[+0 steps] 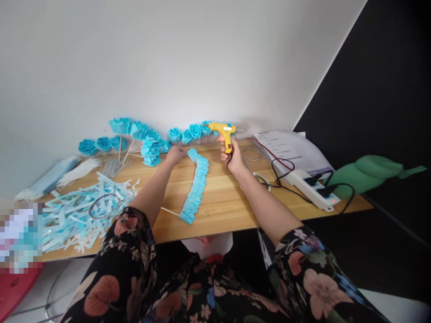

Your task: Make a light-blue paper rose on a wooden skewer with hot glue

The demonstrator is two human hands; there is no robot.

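Observation:
My right hand is closed round the handle of a yellow glue gun, held up above the table with its nozzle pointing left. On the tabletop lies a curved strip of ruffled light-blue crepe paper. Its far end is at the fingertips of my left hand, whose fingers are drawn together there. A thin wooden stick reaches the near end of the strip. Beside my left hand stands a cluster of blue paper flowers, some of them on sticks.
More blue paper roses line the wall. Cut paper scraps cover the left of the wooden table. A power strip with black cords, printed sheets, a tape roll and a green wrapped bundle are at the right.

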